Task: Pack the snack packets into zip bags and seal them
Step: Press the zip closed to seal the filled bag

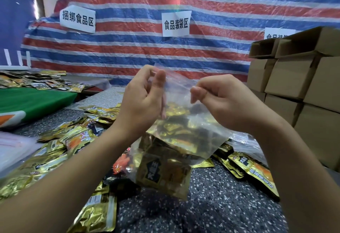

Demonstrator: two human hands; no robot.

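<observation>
A clear zip bag [176, 137] hangs in the air at the centre, filled with several gold and black snack packets. My left hand [141, 96] pinches the bag's top edge on the left, thumb up against the plastic. My right hand [220, 100] pinches the same top edge on the right, fingers curled. Whether the bag's mouth is closed I cannot tell. Loose gold snack packets [60, 146] lie heaped on the speckled table [211, 205] below and to the left. More packets [255, 170] lie at the right.
Stacked cardboard boxes [298, 85] stand at the right. A green cloth [33, 102] covers a table at the left, with more packets [33, 82] behind it. Empty clear bags [246, 142] lie near the boxes. A striped tarp [165, 3] with paper signs hangs behind.
</observation>
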